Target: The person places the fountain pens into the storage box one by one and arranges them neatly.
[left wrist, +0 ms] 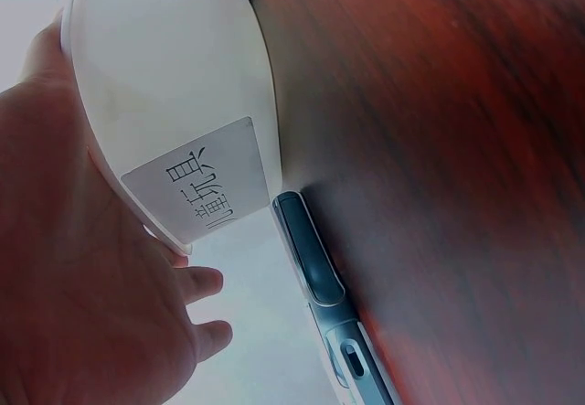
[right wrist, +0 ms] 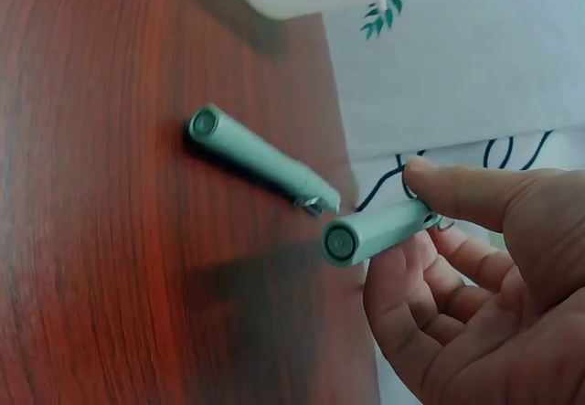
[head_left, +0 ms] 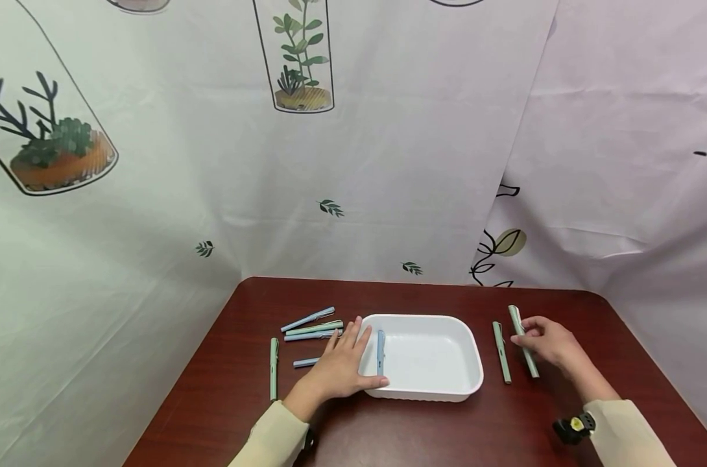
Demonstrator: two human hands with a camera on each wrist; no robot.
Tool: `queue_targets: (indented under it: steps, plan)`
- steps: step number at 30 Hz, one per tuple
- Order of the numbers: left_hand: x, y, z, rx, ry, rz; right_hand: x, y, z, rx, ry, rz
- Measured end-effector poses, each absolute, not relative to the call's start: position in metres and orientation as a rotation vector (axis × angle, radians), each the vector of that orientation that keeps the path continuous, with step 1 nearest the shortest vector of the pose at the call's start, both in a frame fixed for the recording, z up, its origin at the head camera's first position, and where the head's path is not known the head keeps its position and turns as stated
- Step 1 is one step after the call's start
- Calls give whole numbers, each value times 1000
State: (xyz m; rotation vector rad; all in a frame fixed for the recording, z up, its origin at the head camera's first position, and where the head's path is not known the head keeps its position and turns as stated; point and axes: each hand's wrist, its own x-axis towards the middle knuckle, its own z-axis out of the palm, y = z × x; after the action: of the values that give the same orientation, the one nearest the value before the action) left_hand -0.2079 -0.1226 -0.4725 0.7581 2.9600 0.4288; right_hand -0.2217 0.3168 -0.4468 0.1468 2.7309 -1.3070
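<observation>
My right hand point(head_left: 549, 340) pinches a light green pen point(head_left: 523, 340) between thumb and fingers. In the right wrist view this pen point(right wrist: 379, 231) is held above the table. A second green pen point(head_left: 502, 352) lies on the table just left of it. My left hand point(head_left: 344, 363) rests on the left side of a white tray point(head_left: 473, 383), fingers spread and fairly straight, thumb along the front rim. Inside the tray, at its left end, is a blue pen point(head_left: 380, 353). The left wrist view shows the tray's labelled outer wall point(left wrist: 174, 67) beside the palm.
Left of the tray lie several blue and green pens, among them a green pen point(head_left: 274, 370) and a blue pen point(head_left: 307, 318). One blue pen point(head_left: 305, 363) is partly hidden by the left hand. The dark red table point(head_left: 213, 389) ends at a printed cloth backdrop point(head_left: 388, 162).
</observation>
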Motion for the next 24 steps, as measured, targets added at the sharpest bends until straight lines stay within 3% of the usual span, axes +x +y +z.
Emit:
queue_targets:
  steps: [24]
  plan:
    - [-207, -123, -472, 767, 2970, 414, -205, 268, -427, 74, 2560, -1554]
